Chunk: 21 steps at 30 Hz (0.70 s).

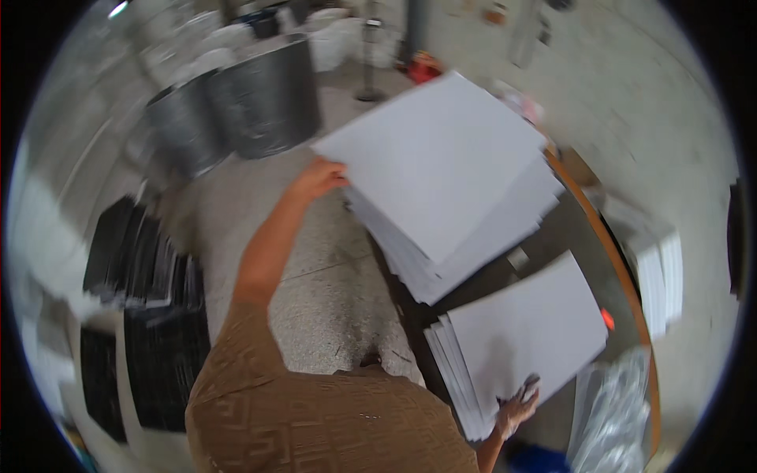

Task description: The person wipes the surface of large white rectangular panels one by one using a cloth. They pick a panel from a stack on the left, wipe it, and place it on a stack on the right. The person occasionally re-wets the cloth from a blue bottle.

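Observation:
My left hand [322,178] reaches far forward and grips the left corner of a large white sheet [441,158]. That sheet lies skewed across a fanned stack of similar sheets [505,229] at the table's far end. Closer to me is a second stack of white sheets [528,323], its left edges stepped. Over the near edge of this stack, my right hand [515,413] is closed around a small dark and pale object [530,386], blurred and too small to name.
The dark table [418,292] has an orange-brown edge [603,236] along the wall. Clear plastic wrapping [615,418] lies at its near right, beside something blue [536,457]. Grey rolled sheets [268,94] stand on the floor ahead. Black stacked panels [142,260] are at left.

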Available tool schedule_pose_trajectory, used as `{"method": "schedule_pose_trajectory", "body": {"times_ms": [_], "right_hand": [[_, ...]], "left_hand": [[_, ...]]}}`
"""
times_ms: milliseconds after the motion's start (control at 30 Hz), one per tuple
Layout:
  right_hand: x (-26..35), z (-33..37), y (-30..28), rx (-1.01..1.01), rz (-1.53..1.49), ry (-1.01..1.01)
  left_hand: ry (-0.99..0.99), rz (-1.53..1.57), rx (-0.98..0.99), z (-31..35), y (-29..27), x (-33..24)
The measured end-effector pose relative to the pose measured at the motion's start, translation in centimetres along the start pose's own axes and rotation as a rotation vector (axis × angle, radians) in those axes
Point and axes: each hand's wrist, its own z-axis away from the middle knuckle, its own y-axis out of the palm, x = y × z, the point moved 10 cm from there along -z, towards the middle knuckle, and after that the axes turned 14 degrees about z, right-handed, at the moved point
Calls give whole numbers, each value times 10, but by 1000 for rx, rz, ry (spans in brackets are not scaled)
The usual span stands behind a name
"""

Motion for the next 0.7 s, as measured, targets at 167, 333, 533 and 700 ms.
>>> {"method": "schedule_pose_trajectory", "body": {"times_ms": [167, 333, 533, 700], "right_hand": [[-51, -44, 60, 276, -592, 79], [31, -32, 84, 421, 57, -260], [56, -45, 142, 590, 404, -798], [86, -42, 168, 761, -414, 123]], "left_hand": [[-87, 14, -193, -19, -3, 21], [-1, -507, -591, -22, -18, 20], [-63, -445, -896, -17, -33, 41], [-147, -421, -792, -53, -11, 55]]}}
